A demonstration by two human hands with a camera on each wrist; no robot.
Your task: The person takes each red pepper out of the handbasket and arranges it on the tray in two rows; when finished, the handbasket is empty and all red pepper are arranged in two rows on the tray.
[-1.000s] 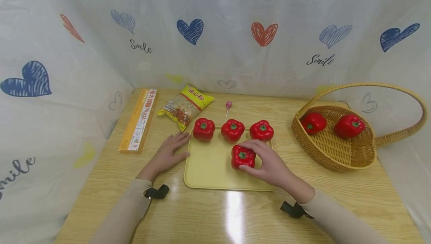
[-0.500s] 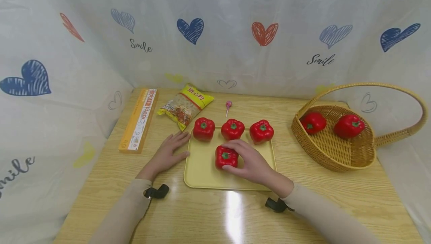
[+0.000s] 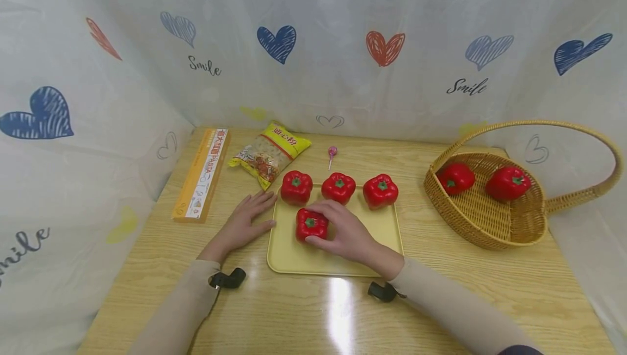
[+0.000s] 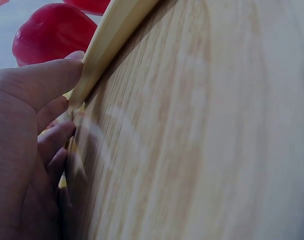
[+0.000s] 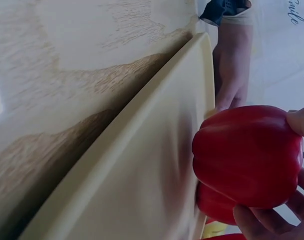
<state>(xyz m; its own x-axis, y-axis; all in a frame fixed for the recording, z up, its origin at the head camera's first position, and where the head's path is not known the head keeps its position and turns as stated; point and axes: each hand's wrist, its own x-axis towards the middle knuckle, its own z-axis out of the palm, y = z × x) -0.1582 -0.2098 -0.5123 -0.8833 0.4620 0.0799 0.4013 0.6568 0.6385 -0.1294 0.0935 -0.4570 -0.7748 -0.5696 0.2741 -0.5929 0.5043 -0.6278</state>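
Showing the right hand (image 3: 343, 231) clamped on a pepper (image 3: 311, 225), thumb and fingers on opposite sides, over the left half of the tray (image 3: 285, 257); whether its base touches the tray cannot be told. Within the last second this pepper has travelled leftward, from near the right pepper (image 3: 380, 191) to just in front of the left pepper (image 3: 296, 188); the back row, completed by the middle pepper (image 3: 338, 188), has kept its place, so positioning appears to be the step in hand, release not yet made. The left hand (image 3: 245, 221), fingers extended and apart, grips nothing, its thumb touching the tray's edge. Note the peppers' glossy, lobed red skins and green stems, the tray's smooth raised rim, the table's (image 3: 274, 317) pale wood grain, the basket's (image 3: 455, 216) woven wicker and the bag's (image 3: 271, 153) crinkled film
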